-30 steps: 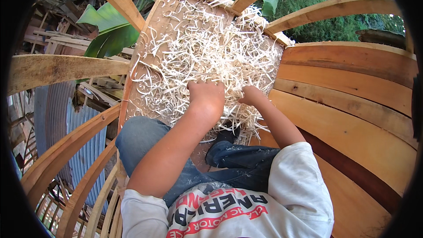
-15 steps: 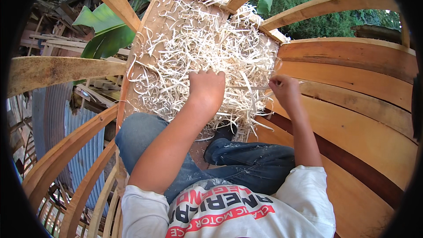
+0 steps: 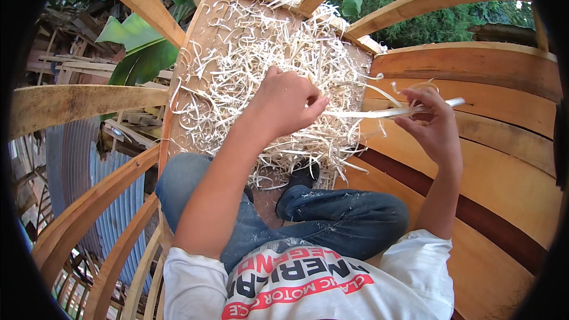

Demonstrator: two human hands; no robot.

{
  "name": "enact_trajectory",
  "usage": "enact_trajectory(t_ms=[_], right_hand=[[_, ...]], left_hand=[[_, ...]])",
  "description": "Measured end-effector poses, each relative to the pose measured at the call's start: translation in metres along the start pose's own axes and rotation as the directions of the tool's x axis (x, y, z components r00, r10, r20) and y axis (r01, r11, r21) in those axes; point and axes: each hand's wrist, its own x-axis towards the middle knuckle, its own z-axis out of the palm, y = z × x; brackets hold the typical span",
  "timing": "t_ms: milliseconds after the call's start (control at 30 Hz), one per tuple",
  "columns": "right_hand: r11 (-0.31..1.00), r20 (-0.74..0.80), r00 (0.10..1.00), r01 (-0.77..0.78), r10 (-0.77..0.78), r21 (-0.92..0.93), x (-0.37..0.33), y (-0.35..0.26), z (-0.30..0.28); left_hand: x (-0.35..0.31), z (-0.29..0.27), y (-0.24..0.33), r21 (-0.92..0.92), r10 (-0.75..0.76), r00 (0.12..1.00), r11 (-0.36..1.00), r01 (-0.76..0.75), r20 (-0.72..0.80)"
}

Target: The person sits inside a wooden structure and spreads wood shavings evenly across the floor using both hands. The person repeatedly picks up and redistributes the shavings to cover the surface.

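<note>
A long, thin, pale strip of wood or bamboo (image 3: 370,114) runs almost level from my left thumb to beyond my right hand. My right hand (image 3: 435,121) is closed round it, thumb below and fingers above, with thin curls of shaving near the fingertips. Over the shavings, my left hand (image 3: 284,104) has its fingers curled away from view and its thumb by the strip's left end; what it grips, if anything, is hidden. A loose heap of pale curly shavings (image 3: 284,47) lies under and beyond both hands.
I sit with bent legs in jeans (image 3: 344,210) on a brown board floor (image 3: 207,29). Wooden slats (image 3: 89,102) rise along the left and far sides. Overlapping planks (image 3: 498,160) form the right side. Corrugated sheets (image 3: 118,195), scrap timber and plants lie outside.
My right hand has moved right and its fingers have loosened from a tight fist, with more strip showing. My left hand has turned, bringing its thumb into view on the right.
</note>
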Motion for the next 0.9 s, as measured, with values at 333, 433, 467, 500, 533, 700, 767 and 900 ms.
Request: enact_trajectory(t_ms=[333,433,467,500,533,700,767,900], right_hand=[[0.919,0.244,0.967,0.16,-0.073,-0.361,0.005,-0.004,0.012],[0.927,0.152,0.983,0.153,-0.106,-0.343,0.013,-0.004,0.014],[0.918,0.086,0.987,0.159,-0.137,-0.363,0.016,-0.004,0.013],[0.908,0.021,0.986,0.163,-0.168,-0.385,0.019,-0.003,0.012],[0.919,0.007,0.987,0.153,-0.162,-0.364,0.024,-0.001,0.013],[0.99,-0.074,0.997,-0.011,0.0,-0.143,0.03,0.052,0.025],[0.981,-0.115,0.977,-0.169,0.18,0.099,0.026,0.071,0.047],[0.974,0.259,0.965,0.008,0.052,-0.227,-0.002,0.124,0.155]], left_hand=[[-0.002,-0.013,-0.012,0.133,-0.315,0.949,0.941,0.312,0.004],[-0.007,-0.005,-0.013,0.256,-0.393,0.919,0.888,0.381,-0.004],[-0.006,-0.009,-0.01,0.305,-0.457,0.886,0.856,0.417,0.074],[-0.007,-0.006,-0.011,0.277,-0.447,0.894,0.858,0.433,-0.014],[-0.007,-0.003,-0.012,0.248,-0.436,0.894,0.859,0.448,-0.104],[-0.006,0.004,-0.01,0.344,-0.169,0.899,0.883,0.321,-0.405],[-0.01,0.015,-0.002,0.283,-0.201,0.934,0.915,0.287,-0.296],[-0.02,0.044,0.001,0.419,-0.287,0.957,0.864,0.28,-0.048]])
